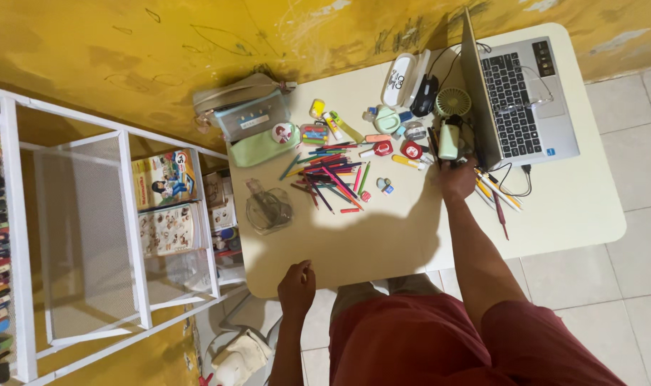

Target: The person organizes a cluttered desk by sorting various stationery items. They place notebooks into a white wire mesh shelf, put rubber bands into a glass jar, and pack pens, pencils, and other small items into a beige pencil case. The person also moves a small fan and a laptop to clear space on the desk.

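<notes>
Pens [332, 171] lie heaped at the table's [411, 243] middle, at ten o'clock from our right hand [455, 179], well apart from our left.

Going left to right: a white rack [89, 236] stands beside the table, with picture booklets [164, 182] in yellow and cream covers propped in it. Our left hand [297, 284] rests at the near table edge, at six o'clock from the heap, curled; we cannot tell whether it holds anything. At eleven o'clock from the heap sits a grey-green pouch [250, 114] with a pale rectangular label on its front. A clear bag [268, 209] lies at nine o'clock.

Our right hand reaches to a small green cylinder [447, 140] just left of the laptop [525, 100]; the fingers close around something there, but we cannot tell what. More pencils [497, 189] lie at three o'clock from it.

To grip well here, we judge the fingers should come in low and clear of the cable [515, 179], so nothing nearby topples.
</notes>
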